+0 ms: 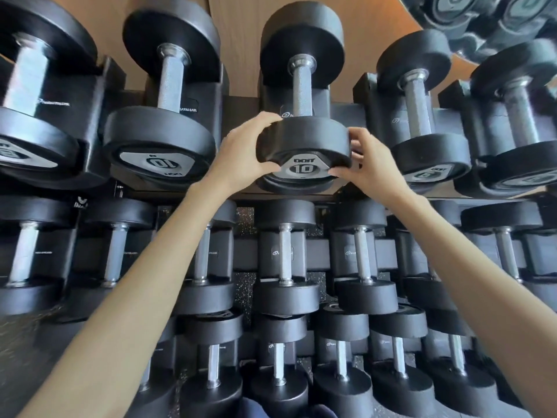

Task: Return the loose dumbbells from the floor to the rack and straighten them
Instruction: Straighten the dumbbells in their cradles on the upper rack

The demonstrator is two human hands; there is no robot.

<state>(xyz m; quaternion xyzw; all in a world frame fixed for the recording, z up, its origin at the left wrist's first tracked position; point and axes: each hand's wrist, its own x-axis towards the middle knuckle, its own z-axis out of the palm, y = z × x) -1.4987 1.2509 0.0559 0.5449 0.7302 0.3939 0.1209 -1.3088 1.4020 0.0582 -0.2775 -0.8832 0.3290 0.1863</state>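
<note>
A black dumbbell marked 10 [303, 140] lies in the middle cradle of the rack's top tier [238, 101], its steel handle pointing away from me. My left hand [244, 152] grips the left side of its near head, thumb under and fingers over the rim. On the right side of the same head my right hand [366, 164] holds the rim, fingertips at its lower edge. The label plate faces me upright.
Another 10 dumbbell [159, 146] sits in the cradle to the left, its label turned. More dumbbells fill the top tier at both sides and the two lower tiers [286, 291]. A wooden wall [376, 19] stands behind the rack.
</note>
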